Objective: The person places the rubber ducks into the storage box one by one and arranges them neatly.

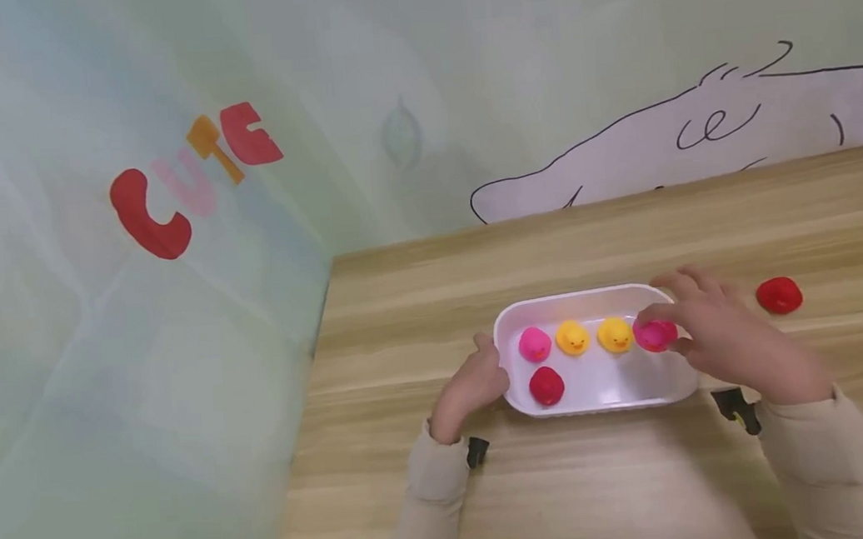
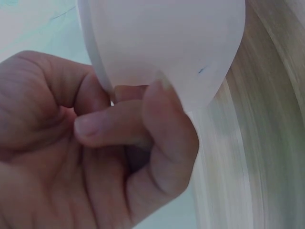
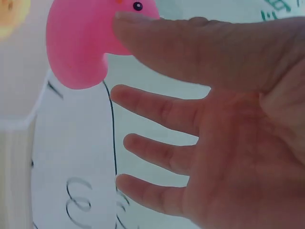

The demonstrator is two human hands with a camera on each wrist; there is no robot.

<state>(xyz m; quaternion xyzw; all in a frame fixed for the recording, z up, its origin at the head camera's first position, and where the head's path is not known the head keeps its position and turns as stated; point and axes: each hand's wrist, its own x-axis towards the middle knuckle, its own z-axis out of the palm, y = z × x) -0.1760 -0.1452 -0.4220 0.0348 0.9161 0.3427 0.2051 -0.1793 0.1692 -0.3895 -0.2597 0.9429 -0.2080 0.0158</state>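
Note:
My left hand [image 1: 473, 383] holds the left end of a white plastic tray [image 1: 598, 390]; in the left wrist view its curled fingers are at the tray wall [image 2: 162, 38]. At the tray's right end my right hand [image 1: 733, 336] pinches a pink rubber duck [image 1: 657, 337] between thumb and index finger, the other fingers spread. The right wrist view shows this duck [image 3: 76, 43] up close, its index-finger side hidden. Inside the tray, another pink duck [image 1: 534, 344] and two yellow ducks [image 1: 572, 338] stand in a row, with a red duck [image 1: 547, 387] in front of the left pink one.
A second red duck [image 1: 779, 295] lies on the wooden table [image 1: 404, 305] right of the tray, beyond my right hand. Behind the table stands a wall covering [image 1: 389, 97] with drawn lines and coloured letters. Dark wrist straps [image 1: 738, 411] show near both sleeves.

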